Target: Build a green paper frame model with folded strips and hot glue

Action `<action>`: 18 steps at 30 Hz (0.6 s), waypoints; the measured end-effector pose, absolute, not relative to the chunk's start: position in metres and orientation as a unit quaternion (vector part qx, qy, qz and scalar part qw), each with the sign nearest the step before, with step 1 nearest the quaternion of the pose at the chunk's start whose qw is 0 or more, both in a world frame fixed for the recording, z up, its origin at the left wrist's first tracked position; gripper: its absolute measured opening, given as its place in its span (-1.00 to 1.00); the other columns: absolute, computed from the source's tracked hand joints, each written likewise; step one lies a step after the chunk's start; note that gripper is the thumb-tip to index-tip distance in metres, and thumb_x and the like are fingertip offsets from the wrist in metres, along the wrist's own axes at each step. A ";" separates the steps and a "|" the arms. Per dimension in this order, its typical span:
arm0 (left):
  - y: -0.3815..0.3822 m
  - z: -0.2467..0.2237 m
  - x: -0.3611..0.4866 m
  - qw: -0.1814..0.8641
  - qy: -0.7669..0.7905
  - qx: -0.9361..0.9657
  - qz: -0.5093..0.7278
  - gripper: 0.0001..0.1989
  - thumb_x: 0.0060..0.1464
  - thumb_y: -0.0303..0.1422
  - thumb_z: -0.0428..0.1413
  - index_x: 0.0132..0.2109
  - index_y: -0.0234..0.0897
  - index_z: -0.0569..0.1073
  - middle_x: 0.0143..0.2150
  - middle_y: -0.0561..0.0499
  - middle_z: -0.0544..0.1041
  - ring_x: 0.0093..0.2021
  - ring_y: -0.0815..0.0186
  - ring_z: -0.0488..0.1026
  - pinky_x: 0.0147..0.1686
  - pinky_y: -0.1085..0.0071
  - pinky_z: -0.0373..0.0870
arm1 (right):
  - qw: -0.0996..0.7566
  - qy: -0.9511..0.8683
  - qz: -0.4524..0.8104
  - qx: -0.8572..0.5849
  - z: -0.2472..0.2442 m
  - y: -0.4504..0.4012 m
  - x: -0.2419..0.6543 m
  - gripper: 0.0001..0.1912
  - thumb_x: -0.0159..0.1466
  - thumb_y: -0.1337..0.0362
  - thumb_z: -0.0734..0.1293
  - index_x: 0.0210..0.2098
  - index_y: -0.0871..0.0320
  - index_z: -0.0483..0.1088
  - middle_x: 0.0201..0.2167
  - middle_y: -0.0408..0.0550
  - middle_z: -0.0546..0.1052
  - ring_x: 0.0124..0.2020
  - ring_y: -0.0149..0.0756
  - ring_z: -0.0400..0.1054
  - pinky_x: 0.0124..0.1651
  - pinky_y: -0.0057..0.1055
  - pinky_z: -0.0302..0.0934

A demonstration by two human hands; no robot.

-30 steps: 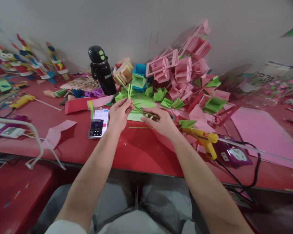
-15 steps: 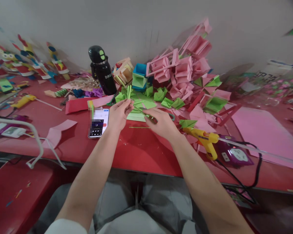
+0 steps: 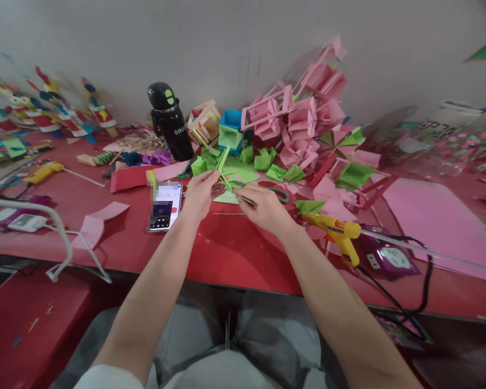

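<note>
My left hand (image 3: 201,195) is closed around narrow green paper strips (image 3: 222,160) that stick up past its fingertips. Just to its right, my right hand (image 3: 263,206) has its fingers pinched on a thin green strip (image 3: 248,200), partly hidden by the fingers. The two hands' fingertips nearly meet over pale green paper sheets (image 3: 227,198). A loose thin green strip (image 3: 229,214) lies on the red table (image 3: 235,248) in front of them. Beyond the right hand shows the dark teal handle of scissors (image 3: 282,195).
Folded green pieces (image 3: 266,159) and a tall pile of pink paper lanterns (image 3: 303,116) stand behind. A black bottle (image 3: 173,129) and a phone (image 3: 164,208) are to the left. At right lie a yellow glue gun (image 3: 340,232), a purple power strip (image 3: 386,256) and pink sheets (image 3: 433,227).
The green strips in my left hand now tilt to the right instead of standing nearly upright. My right hand has shifted slightly left and down, closer to my left fingertips.
</note>
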State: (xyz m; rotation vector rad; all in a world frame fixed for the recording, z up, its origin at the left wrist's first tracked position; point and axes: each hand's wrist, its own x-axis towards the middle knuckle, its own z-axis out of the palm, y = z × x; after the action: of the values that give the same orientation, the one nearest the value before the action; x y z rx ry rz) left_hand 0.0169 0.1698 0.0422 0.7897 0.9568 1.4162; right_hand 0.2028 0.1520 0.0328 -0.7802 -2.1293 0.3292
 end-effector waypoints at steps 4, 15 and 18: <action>0.165 0.042 0.019 0.615 0.409 0.400 0.543 -0.76 0.08 -0.40 0.32 -0.08 -0.29 0.55 -0.26 -0.06 0.65 -0.31 0.36 0.55 -0.30 0.43 0.48 | 0.403 -0.850 0.137 -0.311 0.034 0.153 0.203 -0.75 0.40 0.36 0.24 -0.08 0.17 0.56 -0.22 0.05 0.62 -0.22 -0.25 0.50 -0.09 -0.31 0.36; 0.165 0.042 0.018 0.632 0.411 0.419 0.505 -0.64 -0.04 -0.47 0.40 -0.09 -0.34 0.51 -0.29 -0.06 0.64 -0.31 0.32 0.57 -0.30 0.41 0.48 | 0.381 -0.823 0.227 -0.356 0.039 0.151 0.206 -0.82 0.35 0.32 0.30 -0.11 0.11 0.52 -0.16 -0.01 0.65 -0.15 -0.19 0.53 -0.06 -0.29 0.36; 0.166 0.040 0.016 0.641 0.394 0.443 0.487 -0.71 -0.05 -0.43 0.41 -0.17 -0.36 0.53 -0.25 -0.10 0.64 -0.29 0.32 0.56 -0.28 0.41 0.47 | 0.389 -0.831 0.206 -0.339 0.039 0.155 0.209 -0.86 0.34 0.33 0.32 -0.19 0.10 0.55 -0.16 0.01 0.62 -0.12 -0.18 0.50 0.00 -0.24 0.35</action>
State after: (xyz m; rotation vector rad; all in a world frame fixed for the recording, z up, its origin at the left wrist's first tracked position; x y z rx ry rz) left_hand 0.0159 0.1657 0.0404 1.0110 0.8986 1.1116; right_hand 0.2088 0.1545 0.0390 -0.8616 -2.1142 0.5243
